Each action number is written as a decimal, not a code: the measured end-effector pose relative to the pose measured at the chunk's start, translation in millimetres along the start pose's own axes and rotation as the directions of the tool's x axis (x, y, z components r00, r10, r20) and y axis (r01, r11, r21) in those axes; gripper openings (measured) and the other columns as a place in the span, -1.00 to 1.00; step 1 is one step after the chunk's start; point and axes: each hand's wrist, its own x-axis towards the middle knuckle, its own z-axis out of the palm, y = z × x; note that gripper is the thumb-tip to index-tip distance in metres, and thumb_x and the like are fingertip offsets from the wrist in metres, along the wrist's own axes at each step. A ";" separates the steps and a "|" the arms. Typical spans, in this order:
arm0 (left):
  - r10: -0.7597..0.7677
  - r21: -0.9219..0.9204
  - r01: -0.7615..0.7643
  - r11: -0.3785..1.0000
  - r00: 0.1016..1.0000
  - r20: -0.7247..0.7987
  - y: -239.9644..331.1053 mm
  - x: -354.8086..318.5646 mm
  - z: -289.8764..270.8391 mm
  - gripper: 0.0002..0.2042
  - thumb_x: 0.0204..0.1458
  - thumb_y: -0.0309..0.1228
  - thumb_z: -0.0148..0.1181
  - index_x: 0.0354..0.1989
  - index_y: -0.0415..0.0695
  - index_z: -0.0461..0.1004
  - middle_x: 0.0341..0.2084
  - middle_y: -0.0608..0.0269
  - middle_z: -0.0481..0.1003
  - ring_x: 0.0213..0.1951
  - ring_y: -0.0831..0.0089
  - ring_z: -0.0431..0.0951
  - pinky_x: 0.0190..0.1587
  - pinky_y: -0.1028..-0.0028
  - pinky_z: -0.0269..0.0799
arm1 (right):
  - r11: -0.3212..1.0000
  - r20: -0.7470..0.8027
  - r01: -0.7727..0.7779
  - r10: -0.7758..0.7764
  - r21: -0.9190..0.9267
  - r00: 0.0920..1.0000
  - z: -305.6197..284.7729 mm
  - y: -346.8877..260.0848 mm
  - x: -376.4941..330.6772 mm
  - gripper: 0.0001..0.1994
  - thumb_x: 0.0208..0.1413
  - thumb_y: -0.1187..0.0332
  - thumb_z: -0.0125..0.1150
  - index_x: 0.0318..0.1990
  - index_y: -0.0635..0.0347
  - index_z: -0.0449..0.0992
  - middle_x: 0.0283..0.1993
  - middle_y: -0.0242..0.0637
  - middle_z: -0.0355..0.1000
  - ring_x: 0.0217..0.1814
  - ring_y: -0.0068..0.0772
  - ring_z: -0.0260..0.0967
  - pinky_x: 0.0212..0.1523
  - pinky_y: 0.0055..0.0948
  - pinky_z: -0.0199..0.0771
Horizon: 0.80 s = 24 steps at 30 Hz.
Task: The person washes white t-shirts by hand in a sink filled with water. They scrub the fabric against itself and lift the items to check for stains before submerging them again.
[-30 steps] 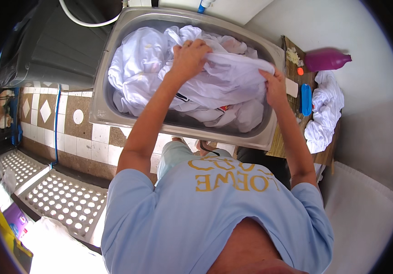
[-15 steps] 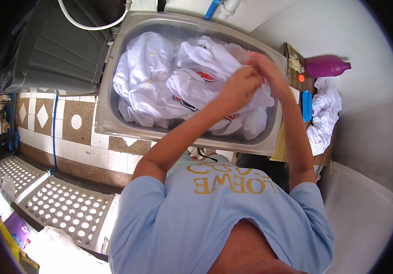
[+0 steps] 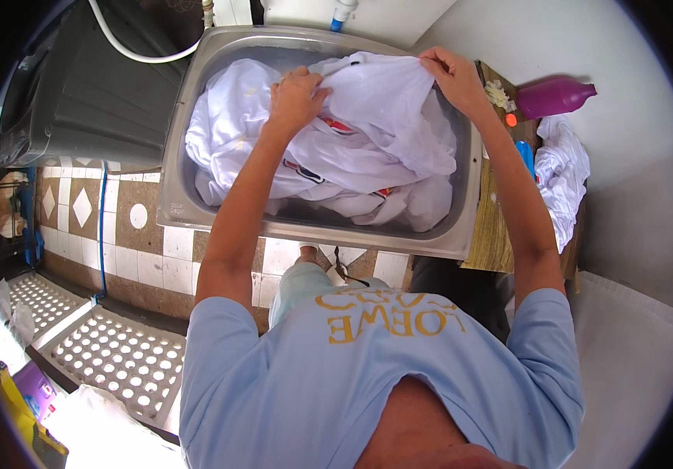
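A wet white garment [image 3: 383,102] with a small dark tag at its top edge is spread between my hands in the metal sink [image 3: 473,187]. My right hand [image 3: 455,78] pinches its upper right edge beside the sink's far right corner. On the other side, my left hand [image 3: 297,102] has its fingers closed on the cloth near the far middle of the basin; its fingertips are partly hidden in folds. More white clothes [image 3: 231,125] lie bunched below and to the left. Red and dark printed patches [image 3: 304,172] show among the folds.
To the right, a wooden board [image 3: 486,238] carries another white cloth [image 3: 562,180], a blue brush-like object [image 3: 524,156], an orange cap [image 3: 511,119] and a purple bottle [image 3: 557,97]. A dark grey plastic tub [image 3: 94,94] stands left of the sink. A white hose [image 3: 129,53] curves above it.
My hands were together over the sink's right side. They have moved apart, my left hand going left onto the cloth and my right hand up, and the garment is now spread between them.
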 end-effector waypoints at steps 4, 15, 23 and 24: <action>0.085 -0.315 -0.085 0.945 0.996 -0.014 20.0 16.5 -21.7 -0.86 0.02 -0.41 0.14 -0.31 -0.21 0.46 -0.46 0.27 0.44 -0.34 0.40 0.43 -0.26 0.48 0.33 | 0.990 -0.067 0.091 -0.099 -0.107 0.993 28.3 -26.6 -23.1 -0.62 -0.06 0.34 0.19 -0.02 0.09 0.36 -0.10 -0.17 0.36 -0.11 -0.24 0.36 -0.10 -0.33 0.37; 0.073 -0.903 0.108 0.417 0.986 0.151 113.8 36.5 -116.6 -0.87 0.10 -0.37 0.08 -0.33 -0.17 0.44 -0.49 0.47 0.41 -0.49 0.72 0.34 -0.43 0.65 0.24 | 0.997 0.003 0.015 -0.016 0.071 1.000 -26.6 8.9 -41.4 -0.58 -0.11 0.39 0.22 -0.01 0.11 0.38 -0.23 -0.16 0.39 -0.26 -0.31 0.37 -0.20 -0.38 0.37; 0.249 -0.973 -0.013 0.229 0.967 0.046 166.6 42.3 -144.5 -0.85 0.09 -0.49 0.02 -0.15 -0.12 0.35 -0.42 0.41 0.48 -0.43 0.71 0.46 -0.39 0.69 0.38 | 0.999 -0.065 -0.002 -0.001 -0.042 0.998 41.9 7.1 -79.1 -0.65 0.01 0.21 0.16 -0.07 0.16 0.41 -0.21 -0.10 0.43 -0.26 -0.24 0.39 -0.17 -0.34 0.38; 0.199 -0.964 0.003 0.265 0.978 0.058 162.8 39.3 -148.4 -0.83 0.09 -0.49 0.01 -0.14 -0.12 0.34 -0.42 0.41 0.48 -0.43 0.71 0.46 -0.39 0.69 0.38 | 0.992 -0.046 -0.005 -0.001 -0.129 0.999 28.6 24.2 -83.6 -0.64 0.01 0.21 0.18 -0.06 0.15 0.41 -0.22 -0.14 0.44 -0.32 -0.29 0.39 -0.19 -0.36 0.39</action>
